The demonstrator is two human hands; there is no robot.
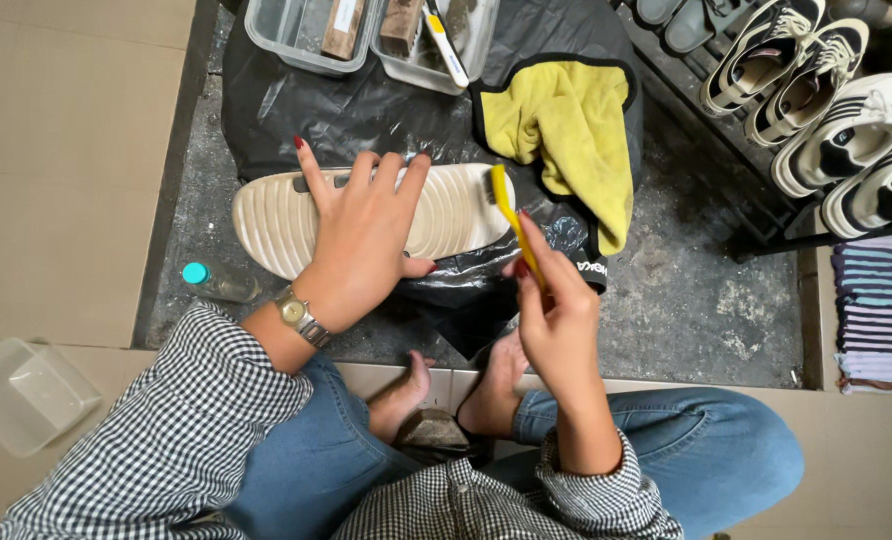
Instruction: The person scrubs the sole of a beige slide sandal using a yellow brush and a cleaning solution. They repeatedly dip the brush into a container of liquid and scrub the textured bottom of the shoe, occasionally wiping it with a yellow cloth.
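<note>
The left hand (361,235) lies flat with spread fingers on the cream shoe sole (286,215), over the black plastic sheet (356,110). The right hand (556,300) pinches a yellow brush (511,215) at the sole's end.

left hand (361,235) presses the cream sole (456,210); right hand (556,310) grips a yellow brush (511,215).

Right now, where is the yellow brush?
In the head view, right of centre: the yellow brush is in the right hand, bristles at the cream shoe sole's end, beside the yellow cloth.
</note>
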